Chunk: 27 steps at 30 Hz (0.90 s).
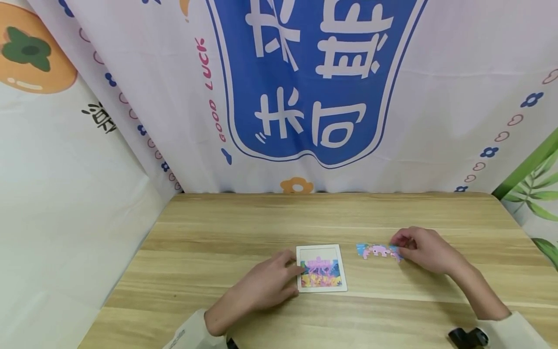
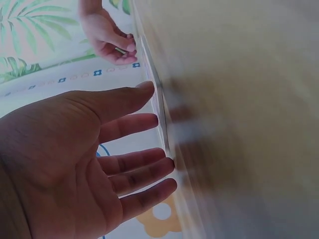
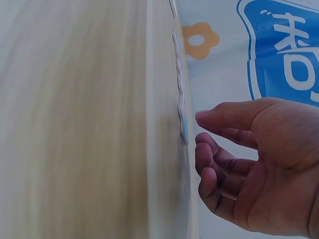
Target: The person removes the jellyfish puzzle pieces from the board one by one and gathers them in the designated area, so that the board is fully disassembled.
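Observation:
A white-framed jigsaw board (image 1: 321,288) lies flat on the table, its lower part filled with a pink, yellow and blue picture and its upper part bare. Straight fingers of my left hand (image 1: 272,281) rest at its left edge, and one fingertip reaches over the picture. To the right of the board lies a joined strip of puzzle pieces (image 1: 378,250), pink and blue. My right hand (image 1: 425,249) is at the strip's right end. In the right wrist view, the right hand (image 3: 259,164) has loosely bent fingers apart from the thumb, with nothing visible between them.
The wooden table (image 1: 218,228) has a printed curtain (image 1: 436,121) along its back and another cloth (image 1: 65,194) on the left. Near the right sleeve a small black object (image 1: 468,338) shows at the lower edge of the head view.

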Each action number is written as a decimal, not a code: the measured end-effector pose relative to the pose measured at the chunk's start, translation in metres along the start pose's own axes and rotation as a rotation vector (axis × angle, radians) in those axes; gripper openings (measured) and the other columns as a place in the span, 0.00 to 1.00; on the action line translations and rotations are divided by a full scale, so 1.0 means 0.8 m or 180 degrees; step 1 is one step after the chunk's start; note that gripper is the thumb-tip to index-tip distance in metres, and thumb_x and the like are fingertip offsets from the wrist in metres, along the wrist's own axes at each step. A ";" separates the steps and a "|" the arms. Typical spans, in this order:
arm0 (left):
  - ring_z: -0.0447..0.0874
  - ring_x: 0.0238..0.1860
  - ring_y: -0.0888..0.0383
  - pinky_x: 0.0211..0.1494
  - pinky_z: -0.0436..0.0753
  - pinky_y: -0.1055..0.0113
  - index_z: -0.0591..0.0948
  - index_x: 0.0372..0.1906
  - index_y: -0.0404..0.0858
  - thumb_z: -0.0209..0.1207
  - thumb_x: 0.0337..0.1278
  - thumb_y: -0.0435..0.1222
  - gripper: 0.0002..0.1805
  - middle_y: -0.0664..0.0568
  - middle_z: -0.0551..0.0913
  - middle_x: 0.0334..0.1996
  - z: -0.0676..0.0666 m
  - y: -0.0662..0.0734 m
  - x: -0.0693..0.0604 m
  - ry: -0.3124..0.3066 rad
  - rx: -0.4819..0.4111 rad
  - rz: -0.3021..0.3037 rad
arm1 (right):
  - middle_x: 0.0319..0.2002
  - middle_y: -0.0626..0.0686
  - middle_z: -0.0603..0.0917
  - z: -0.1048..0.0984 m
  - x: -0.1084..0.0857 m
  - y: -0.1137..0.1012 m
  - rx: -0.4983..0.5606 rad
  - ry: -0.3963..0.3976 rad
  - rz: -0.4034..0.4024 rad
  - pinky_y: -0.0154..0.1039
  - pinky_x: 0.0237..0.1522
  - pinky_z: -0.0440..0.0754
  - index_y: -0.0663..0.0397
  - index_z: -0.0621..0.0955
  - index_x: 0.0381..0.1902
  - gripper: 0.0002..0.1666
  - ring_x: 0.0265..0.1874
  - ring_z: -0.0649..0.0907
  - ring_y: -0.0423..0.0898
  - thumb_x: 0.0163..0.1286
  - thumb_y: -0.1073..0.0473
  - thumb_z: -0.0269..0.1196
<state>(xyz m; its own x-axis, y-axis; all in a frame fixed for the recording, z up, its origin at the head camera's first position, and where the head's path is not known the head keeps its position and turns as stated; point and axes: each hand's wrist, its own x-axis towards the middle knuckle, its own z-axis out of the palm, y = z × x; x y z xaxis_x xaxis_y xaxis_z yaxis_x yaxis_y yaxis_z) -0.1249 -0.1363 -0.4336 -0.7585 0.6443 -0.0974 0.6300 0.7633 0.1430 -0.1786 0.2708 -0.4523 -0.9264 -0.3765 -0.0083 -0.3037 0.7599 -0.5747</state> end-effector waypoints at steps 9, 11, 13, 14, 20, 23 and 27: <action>0.82 0.64 0.51 0.62 0.88 0.57 0.86 0.66 0.48 0.68 0.71 0.49 0.23 0.46 0.80 0.66 -0.001 0.000 -0.013 0.0032 -0.0040 0.0125 | 0.39 0.47 0.87 0.020 0.021 -0.047 0.0224 -0.0126 -0.0143 0.33 0.36 0.79 0.55 0.88 0.47 0.07 0.35 0.79 0.40 0.72 0.63 0.70; 0.83 0.64 0.50 0.61 0.88 0.56 0.86 0.66 0.49 0.68 0.72 0.49 0.23 0.46 0.80 0.66 -0.002 0.002 -0.015 0.0003 -0.0042 0.0137 | 0.39 0.46 0.87 0.027 0.027 -0.059 0.0265 -0.0182 -0.0230 0.33 0.38 0.80 0.55 0.88 0.47 0.07 0.37 0.80 0.40 0.72 0.63 0.70; 0.84 0.64 0.49 0.62 0.88 0.55 0.86 0.66 0.49 0.67 0.72 0.49 0.23 0.46 0.81 0.66 -0.003 0.004 -0.017 -0.0019 -0.0033 0.0143 | 0.39 0.46 0.87 0.033 0.034 -0.070 0.0301 -0.0213 -0.0284 0.33 0.39 0.81 0.54 0.88 0.47 0.08 0.37 0.81 0.40 0.72 0.64 0.70; 0.84 0.64 0.49 0.63 0.87 0.55 0.86 0.66 0.49 0.67 0.73 0.49 0.23 0.46 0.81 0.66 -0.003 0.005 -0.018 -0.0024 -0.0027 0.0146 | 0.39 0.46 0.87 0.036 0.037 -0.076 0.0316 -0.0220 -0.0307 0.33 0.39 0.81 0.54 0.88 0.47 0.08 0.37 0.81 0.40 0.71 0.65 0.69; 0.84 0.65 0.50 0.65 0.86 0.55 0.85 0.68 0.51 0.67 0.73 0.50 0.23 0.47 0.81 0.67 -0.003 0.008 -0.022 -0.0066 0.0010 0.0130 | 0.38 0.46 0.88 0.054 0.053 -0.108 0.0330 -0.0258 -0.0493 0.33 0.40 0.81 0.54 0.88 0.46 0.09 0.36 0.81 0.37 0.69 0.66 0.69; 0.83 0.64 0.51 0.64 0.87 0.56 0.84 0.68 0.52 0.67 0.73 0.50 0.24 0.48 0.81 0.67 -0.002 0.008 -0.023 -0.0095 -0.0010 0.0103 | 0.38 0.45 0.88 0.064 0.061 -0.124 0.0339 -0.0326 -0.0576 0.33 0.39 0.81 0.53 0.89 0.46 0.08 0.36 0.81 0.36 0.70 0.65 0.68; 0.83 0.64 0.52 0.63 0.87 0.56 0.84 0.69 0.51 0.67 0.72 0.50 0.24 0.48 0.81 0.68 -0.003 0.008 -0.023 -0.0117 -0.0044 0.0083 | 0.39 0.45 0.88 0.075 0.070 -0.141 0.0348 -0.0426 -0.0648 0.32 0.39 0.81 0.53 0.88 0.47 0.09 0.34 0.80 0.36 0.70 0.65 0.68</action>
<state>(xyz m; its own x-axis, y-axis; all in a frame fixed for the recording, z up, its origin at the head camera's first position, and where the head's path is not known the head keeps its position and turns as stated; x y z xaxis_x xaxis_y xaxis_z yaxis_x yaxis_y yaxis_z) -0.1075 -0.1433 -0.4289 -0.7351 0.6655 -0.1295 0.6470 0.7456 0.1594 -0.1826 0.1319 -0.4373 -0.8088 -0.5879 0.0125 -0.4481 0.6024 -0.6606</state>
